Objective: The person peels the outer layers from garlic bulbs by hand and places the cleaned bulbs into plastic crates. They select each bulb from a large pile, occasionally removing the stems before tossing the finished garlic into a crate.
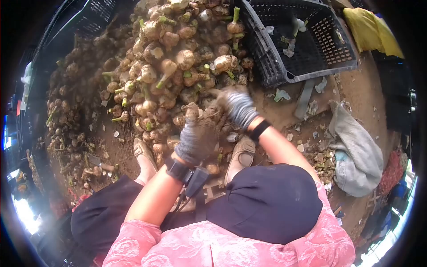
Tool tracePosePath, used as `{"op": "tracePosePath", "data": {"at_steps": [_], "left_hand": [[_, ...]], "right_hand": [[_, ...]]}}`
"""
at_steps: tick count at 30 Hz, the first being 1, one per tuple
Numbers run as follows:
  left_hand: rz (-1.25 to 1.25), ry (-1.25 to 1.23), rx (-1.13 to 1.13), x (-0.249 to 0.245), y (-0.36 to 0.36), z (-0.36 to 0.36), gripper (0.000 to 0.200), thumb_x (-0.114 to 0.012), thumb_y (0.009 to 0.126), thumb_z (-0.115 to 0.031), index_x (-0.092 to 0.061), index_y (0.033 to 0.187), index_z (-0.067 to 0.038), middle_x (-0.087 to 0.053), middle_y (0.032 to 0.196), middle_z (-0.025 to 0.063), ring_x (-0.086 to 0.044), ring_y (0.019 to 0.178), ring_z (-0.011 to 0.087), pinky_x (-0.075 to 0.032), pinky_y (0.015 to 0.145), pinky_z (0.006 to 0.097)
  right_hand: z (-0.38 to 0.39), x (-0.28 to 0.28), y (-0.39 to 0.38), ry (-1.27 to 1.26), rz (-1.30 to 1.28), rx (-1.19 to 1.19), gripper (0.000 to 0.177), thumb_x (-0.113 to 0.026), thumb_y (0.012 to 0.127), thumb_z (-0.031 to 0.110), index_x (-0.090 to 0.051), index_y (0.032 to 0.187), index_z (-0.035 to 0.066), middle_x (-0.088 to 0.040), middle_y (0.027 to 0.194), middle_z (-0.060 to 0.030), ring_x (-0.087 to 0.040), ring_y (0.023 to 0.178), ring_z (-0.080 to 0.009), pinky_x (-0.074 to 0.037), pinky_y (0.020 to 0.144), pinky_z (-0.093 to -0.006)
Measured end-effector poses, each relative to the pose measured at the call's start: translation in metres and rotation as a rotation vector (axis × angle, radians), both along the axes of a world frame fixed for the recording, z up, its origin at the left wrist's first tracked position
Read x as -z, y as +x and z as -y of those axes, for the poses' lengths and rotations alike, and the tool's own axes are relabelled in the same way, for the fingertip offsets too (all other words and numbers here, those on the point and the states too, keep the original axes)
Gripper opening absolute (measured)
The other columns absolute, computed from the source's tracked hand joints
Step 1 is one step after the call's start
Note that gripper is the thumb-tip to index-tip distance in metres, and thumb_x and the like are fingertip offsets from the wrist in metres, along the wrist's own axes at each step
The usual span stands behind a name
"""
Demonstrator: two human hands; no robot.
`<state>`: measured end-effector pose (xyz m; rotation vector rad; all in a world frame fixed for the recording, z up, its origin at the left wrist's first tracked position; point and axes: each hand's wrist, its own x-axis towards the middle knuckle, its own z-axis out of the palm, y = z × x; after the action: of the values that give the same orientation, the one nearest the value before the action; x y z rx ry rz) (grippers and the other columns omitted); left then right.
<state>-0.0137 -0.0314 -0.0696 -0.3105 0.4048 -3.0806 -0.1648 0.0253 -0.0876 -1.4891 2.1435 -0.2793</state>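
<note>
A large heap of soil-covered bulbs with short green stems (169, 66) rises in front of me. My left hand (195, 138), in a dirty grey glove, is at the near edge of the heap; its fingers are blurred and what they hold, if anything, cannot be made out. My right hand (238, 104), gloved the same way, is just to the right and a little farther forward, against the heap's right edge. Motion smears its fingers too. Between the two hands lies a brown, muddy patch with no clear outline.
At the upper right stands a black plastic crate (291, 75) with some peel scraps inside. A yellow cloth (373, 31) lies beyond it. To the right are a grey cloth (360, 164) and scattered skins (324, 160). A knife (102, 164) rests on the ground at left.
</note>
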Motion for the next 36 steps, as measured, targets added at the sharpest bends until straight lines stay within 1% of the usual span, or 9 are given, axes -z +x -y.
{"op": "tracePosePath", "data": {"at_steps": [5,11,16,19,21,24,27,30,36], "left_hand": [[0.804,-0.597,0.037,-0.017,-0.008,0.018,0.082,-0.036,0.080,-0.068,-0.032,0.134,-0.007,-0.038,0.135,0.0098,-0.033,0.124,0.0265,-0.026,0.104,0.0422],[0.829,-0.914,-0.164,-0.055,-0.008,0.028,0.067,-0.054,0.081,-0.051,-0.036,0.132,-0.011,-0.046,0.127,0.0078,-0.043,0.116,0.0251,-0.033,0.099,0.0447],[0.673,-1.408,-0.007,0.024,0.011,0.033,0.071,-0.056,0.080,-0.049,-0.032,0.136,-0.012,-0.040,0.131,0.0097,-0.037,0.121,0.0244,-0.035,0.095,0.0422],[0.865,-0.949,-0.171,-0.034,0.002,0.029,0.076,-0.057,0.080,-0.047,-0.023,0.139,-0.012,-0.035,0.135,0.0086,-0.036,0.121,0.0256,-0.033,0.097,0.0402],[0.818,-0.929,-0.291,-0.050,-0.006,0.038,0.085,-0.062,0.076,-0.043,-0.016,0.140,-0.011,-0.029,0.139,0.0110,-0.037,0.120,0.0263,-0.031,0.099,0.0391],[0.988,-1.154,-0.168,-0.015,0.003,0.049,0.074,-0.061,0.079,-0.028,-0.021,0.139,-0.009,-0.035,0.135,0.0131,-0.042,0.116,0.0231,-0.036,0.096,0.0361],[0.978,-1.144,-0.019,0.011,0.020,0.036,0.064,-0.058,0.080,-0.011,-0.027,0.136,-0.007,-0.053,0.114,0.0075,-0.056,0.093,0.0159,-0.049,0.076,0.0248],[0.919,-1.262,-0.107,0.004,0.014,0.016,0.076,-0.068,0.073,-0.005,-0.026,0.137,-0.007,-0.053,0.110,0.0065,-0.056,0.092,0.0138,-0.050,0.079,0.0272],[0.804,-1.486,-0.261,0.000,0.000,0.005,0.080,-0.077,0.065,-0.006,-0.033,0.131,-0.004,-0.051,0.114,0.0097,-0.051,0.101,0.0152,-0.045,0.086,0.0267]], "right_hand": [[0.000,-0.018,0.017,-0.715,0.263,0.012,0.049,-0.035,0.089,0.048,-0.051,0.119,0.013,-0.050,0.122,-0.0143,-0.044,0.115,-0.0283,-0.029,0.098,-0.0465],[-0.020,0.012,-0.023,-0.051,-0.123,0.006,0.023,-0.047,0.082,0.032,-0.061,0.085,0.013,-0.061,0.082,-0.0128,-0.058,0.080,-0.0310,-0.047,0.068,-0.0405],[-0.017,0.003,0.048,-0.776,0.252,-0.030,0.043,-0.050,0.082,0.042,-0.055,0.111,0.011,-0.057,0.109,-0.0135,-0.051,0.102,-0.0323,-0.034,0.091,-0.0519],[-0.029,0.063,0.001,-0.224,-0.045,0.144,0.042,-0.054,0.081,0.040,-0.053,0.117,0.019,-0.049,0.123,-0.0101,-0.042,0.116,-0.0299,-0.028,0.095,-0.0515],[-0.038,0.042,-0.018,-0.245,-0.168,0.037,0.041,-0.062,0.070,0.009,-0.058,0.111,0.014,-0.052,0.120,-0.0109,-0.050,0.106,-0.0294,-0.039,0.088,-0.0421],[-0.039,0.059,-0.015,-0.272,-0.307,-0.205,0.042,-0.063,0.068,0.010,-0.058,0.110,0.013,-0.050,0.123,-0.0104,-0.049,0.110,-0.0304,-0.037,0.094,-0.0422],[-0.032,0.057,-0.007,-0.178,-0.093,-0.107,0.037,-0.061,0.075,0.009,-0.057,0.112,0.014,-0.053,0.120,-0.0091,-0.049,0.111,-0.0240,-0.039,0.094,-0.0379],[-0.034,0.029,-0.009,-0.361,1.395,0.481,0.027,-0.057,0.086,0.015,-0.055,0.110,0.003,-0.062,0.096,-0.0057,-0.058,0.088,-0.0158,-0.047,0.083,-0.0282],[-0.036,-0.010,0.011,-0.360,1.520,0.484,0.040,-0.066,0.080,0.027,-0.054,0.111,0.004,-0.060,0.093,-0.0030,-0.056,0.084,-0.0104,-0.048,0.076,-0.0273]]}}
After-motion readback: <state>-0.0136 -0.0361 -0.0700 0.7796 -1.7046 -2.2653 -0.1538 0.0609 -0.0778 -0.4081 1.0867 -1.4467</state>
